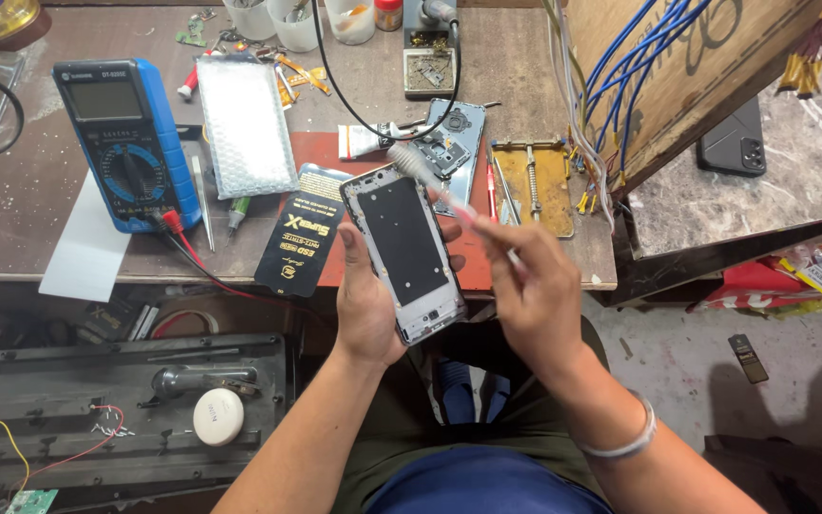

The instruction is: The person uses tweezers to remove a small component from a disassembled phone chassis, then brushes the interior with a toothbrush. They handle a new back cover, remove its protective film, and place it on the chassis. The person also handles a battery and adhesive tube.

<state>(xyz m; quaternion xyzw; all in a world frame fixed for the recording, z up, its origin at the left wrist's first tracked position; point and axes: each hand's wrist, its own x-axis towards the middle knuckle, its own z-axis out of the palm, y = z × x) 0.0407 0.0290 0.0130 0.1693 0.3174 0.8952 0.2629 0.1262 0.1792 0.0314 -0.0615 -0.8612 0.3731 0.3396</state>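
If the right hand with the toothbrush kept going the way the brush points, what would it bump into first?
Probably the top edge of the opened phone frame in the left hand. The right hand aims its toothbrush there; bristles look close, though depth is unclear.

One multimeter [128, 143], one toothbrush [435, 186], two opened phone bodies [405, 249], seemingly three white cups [297, 21], one black phone [733, 143].

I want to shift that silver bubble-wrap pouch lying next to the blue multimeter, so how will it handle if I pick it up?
The silver bubble-wrap pouch lies flat and thin, so it is probably light and floppy, sagging if lifted by one edge. Its shiny padded skin may slip between fingers. Lying flat, it is unlikely to roll or tip.
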